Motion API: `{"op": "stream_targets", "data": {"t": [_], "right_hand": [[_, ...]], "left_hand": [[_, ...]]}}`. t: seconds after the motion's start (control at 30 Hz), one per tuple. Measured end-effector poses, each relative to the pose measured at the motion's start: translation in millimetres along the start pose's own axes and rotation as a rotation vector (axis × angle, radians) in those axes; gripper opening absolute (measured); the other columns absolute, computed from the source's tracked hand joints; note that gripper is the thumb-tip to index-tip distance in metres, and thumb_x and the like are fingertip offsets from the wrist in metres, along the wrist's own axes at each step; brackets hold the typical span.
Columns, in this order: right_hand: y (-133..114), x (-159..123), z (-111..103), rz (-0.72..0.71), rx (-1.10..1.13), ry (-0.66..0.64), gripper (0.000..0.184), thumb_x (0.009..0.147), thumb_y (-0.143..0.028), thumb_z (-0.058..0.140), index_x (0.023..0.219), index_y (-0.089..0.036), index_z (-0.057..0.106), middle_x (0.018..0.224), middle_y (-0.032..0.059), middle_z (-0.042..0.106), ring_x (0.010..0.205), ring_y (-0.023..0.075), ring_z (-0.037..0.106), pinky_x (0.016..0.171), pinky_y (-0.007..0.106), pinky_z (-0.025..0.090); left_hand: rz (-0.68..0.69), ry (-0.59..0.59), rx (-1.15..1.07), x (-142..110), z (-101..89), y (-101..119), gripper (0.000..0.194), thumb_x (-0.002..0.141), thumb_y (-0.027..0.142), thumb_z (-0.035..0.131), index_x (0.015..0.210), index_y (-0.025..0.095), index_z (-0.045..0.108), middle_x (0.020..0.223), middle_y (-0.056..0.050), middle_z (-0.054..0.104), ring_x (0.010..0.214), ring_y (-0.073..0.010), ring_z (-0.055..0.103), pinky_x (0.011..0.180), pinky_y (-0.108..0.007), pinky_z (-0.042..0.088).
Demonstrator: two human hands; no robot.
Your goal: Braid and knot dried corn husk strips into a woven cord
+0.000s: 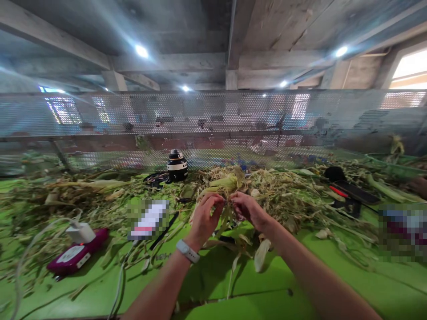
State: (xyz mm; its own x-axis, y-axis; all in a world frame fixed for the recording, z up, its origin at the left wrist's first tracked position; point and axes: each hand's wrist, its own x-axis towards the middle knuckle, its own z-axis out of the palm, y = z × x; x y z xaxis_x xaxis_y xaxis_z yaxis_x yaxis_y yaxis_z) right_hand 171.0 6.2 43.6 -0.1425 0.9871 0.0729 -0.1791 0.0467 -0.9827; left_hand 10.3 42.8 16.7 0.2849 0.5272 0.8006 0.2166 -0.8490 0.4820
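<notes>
In the middle of the green table, my left hand (206, 218) has its thumb and fingers pinched together on thin strips of corn husk (228, 213). A white watch band circles that wrist. My right hand (249, 210) faces it from the other side, fingers curled closed on the same strips. A small gap lies between the two hands. Just beyond the fingertips rests a pale yellow-green bundle of corn husk (227, 181). The exact ends of the strips are hidden by my fingers. A loose husk leaf (262, 254) lies below my right hand.
Husk scraps (283, 195) spread over the green table (207, 284). A black-and-white jar-shaped object (177, 165) stands behind. To the left are a phone (150, 220), a purple power bank (78, 255) with a white plug (80, 232), and cables. A perforated metal screen (213, 120) runs across the back.
</notes>
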Motion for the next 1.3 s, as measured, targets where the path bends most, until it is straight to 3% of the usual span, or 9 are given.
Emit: {"op": "stream_targets", "data": {"t": [0.13,0.3,0.47,0.67,0.9,1.13,1.3], "right_hand": [[-0.7,-0.2,1.8,-0.116,-0.206,-0.011,0.029,0.062,-0.033,0.072,0.077,-0.017,0.053,0.063,-0.0060,0.050,0.051,0.0058,0.040,0.044,0.019,0.028],[1.5,3.4,-1.3,-0.130,-0.250,-0.010,0.030,0.061,-0.035,0.074,0.071,-0.016,0.053,0.058,-0.0069,0.046,0.050,0.0054,0.036,0.046,0.020,0.026],[1.3,4.4,-6.2,-0.118,-0.272,-0.069,0.031,0.062,-0.037,0.073,0.074,-0.015,0.055,0.059,-0.0062,0.048,0.051,0.0056,0.037,0.048,0.020,0.027],[1.1,4.6,-7.8,-0.135,-0.312,-0.046,0.028,0.063,-0.035,0.071,0.073,-0.016,0.053,0.057,-0.0072,0.045,0.049,0.0055,0.034,0.047,0.020,0.024],[0.9,3.5,-6.9,-0.142,-0.325,-0.075,0.024,0.064,-0.032,0.069,0.074,-0.016,0.055,0.060,-0.0056,0.049,0.052,0.0065,0.038,0.049,0.021,0.028],[-7.2,3.4,-13.2,-0.177,-0.306,0.083,0.030,0.071,-0.038,0.059,0.092,-0.018,0.060,0.052,-0.0074,0.043,0.046,0.0083,0.036,0.045,0.021,0.028],[-14.2,10.4,-38.0,-0.329,-0.661,0.242,0.025,0.066,-0.042,0.062,0.062,-0.017,0.063,0.052,-0.0035,0.045,0.050,0.0094,0.035,0.048,0.024,0.025]], "left_hand": [[-0.143,-0.020,-0.144,2.9,-0.3,3.1,0.011,0.084,0.027,0.054,0.079,0.018,0.060,0.093,-0.007,0.062,0.091,-0.0185,0.057,0.083,-0.032,0.045],[-0.565,-0.099,-0.592,5.2,0.5,4.9,0.026,0.074,0.041,0.064,0.084,0.017,0.063,0.085,-0.003,0.065,0.084,-0.0160,0.058,0.082,-0.029,0.046],[-0.773,-0.039,-0.950,3.8,2.6,3.0,0.025,0.062,0.034,0.077,0.071,0.015,0.063,0.077,-0.001,0.065,0.079,-0.0136,0.059,0.085,-0.029,0.046],[-0.869,-0.033,-1.187,3.9,2.4,0.0,0.021,0.061,0.029,0.078,0.072,0.015,0.068,0.086,-0.004,0.069,0.085,-0.0160,0.060,0.088,-0.032,0.046],[-0.872,-0.014,-1.150,3.9,2.4,4.1,0.021,0.055,0.022,0.083,0.067,0.014,0.068,0.075,-0.001,0.068,0.073,-0.0105,0.059,0.080,-0.025,0.045],[-0.866,0.127,-1.144,7.5,2.3,-5.0,0.027,0.048,0.026,0.086,0.064,0.014,0.068,0.079,-0.002,0.070,0.077,-0.0117,0.061,0.083,-0.025,0.046],[-0.882,0.137,-1.094,7.1,1.0,-10.7,0.026,0.050,0.027,0.085,0.062,0.014,0.066,0.080,-0.003,0.070,0.079,-0.0129,0.062,0.084,-0.026,0.046]]}}
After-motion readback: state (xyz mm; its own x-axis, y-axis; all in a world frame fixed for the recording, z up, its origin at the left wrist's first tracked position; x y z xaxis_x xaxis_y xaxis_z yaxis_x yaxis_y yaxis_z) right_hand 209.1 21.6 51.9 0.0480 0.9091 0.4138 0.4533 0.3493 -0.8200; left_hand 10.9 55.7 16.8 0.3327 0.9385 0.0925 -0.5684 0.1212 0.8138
